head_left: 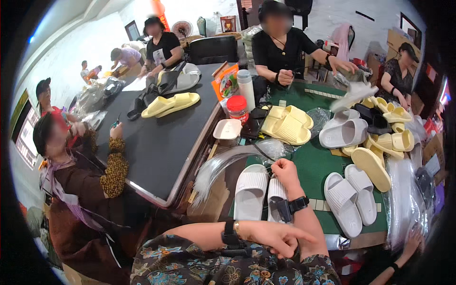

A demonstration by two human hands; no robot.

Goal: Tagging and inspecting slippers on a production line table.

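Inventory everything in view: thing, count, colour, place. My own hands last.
Tables: two, black left, green right.
Slippers: many, grey or yellow, on both tables.
Strips: one bundle, clear, green table's left edge.
Jar: one, red, centre.
Tub: one, white, before jar.
Bottle: one, white, behind jar.
Pouch: one, orange, beside bottle.
Plastic: uncountable, clear, right edge.
Chair: one, black, behind black table.
Fan: one, brownish, back.
Co-workers: several, mostly dark tops, around tables.
Wristbands: two, black, your wrists.
Left hand: one, bare, before right forearm.
Right hand: one, bare, at grey slippers.
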